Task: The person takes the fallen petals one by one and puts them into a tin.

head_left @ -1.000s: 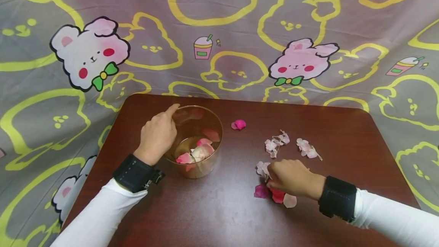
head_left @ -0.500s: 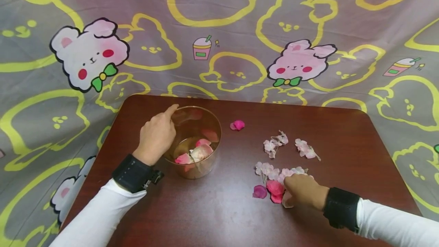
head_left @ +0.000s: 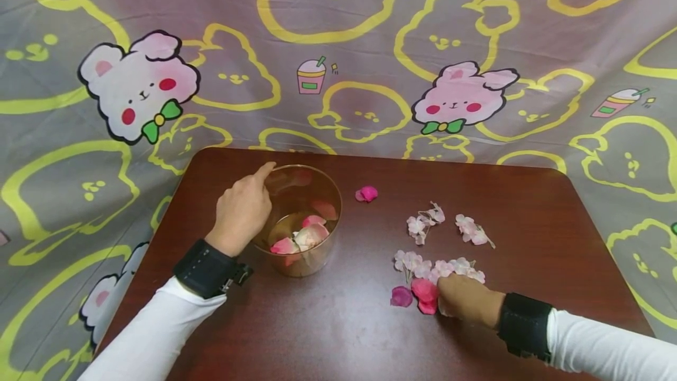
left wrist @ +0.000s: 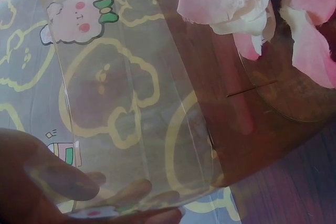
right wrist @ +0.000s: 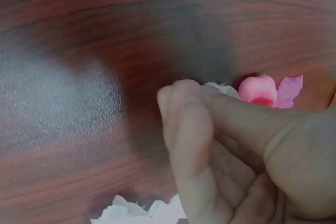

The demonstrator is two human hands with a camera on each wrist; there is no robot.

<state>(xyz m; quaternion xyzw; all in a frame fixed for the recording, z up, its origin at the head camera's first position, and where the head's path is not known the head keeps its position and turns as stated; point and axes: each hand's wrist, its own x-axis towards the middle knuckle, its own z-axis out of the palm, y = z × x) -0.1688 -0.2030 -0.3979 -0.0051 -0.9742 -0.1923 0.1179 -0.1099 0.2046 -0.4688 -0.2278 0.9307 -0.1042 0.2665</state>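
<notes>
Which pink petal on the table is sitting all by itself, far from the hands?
The bright pink petal lying alone on the brown table, just right of the clear round cup. The other loose petals lie in clusters nearer the right hand.

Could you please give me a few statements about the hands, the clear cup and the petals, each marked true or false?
1. The left hand holds the clear cup at its rim. True.
2. The clear cup is empty. False: pink and pale petals lie in its bottom.
3. The right hand rests on the table beside the red petal. True.
4. A lone bright pink petal lies to the left of the cup. False: it lies to the right of the cup, toward the far edge.
5. The small pale blossoms lie inside the cup. False: they lie loose on the table, beyond the right hand.
</notes>
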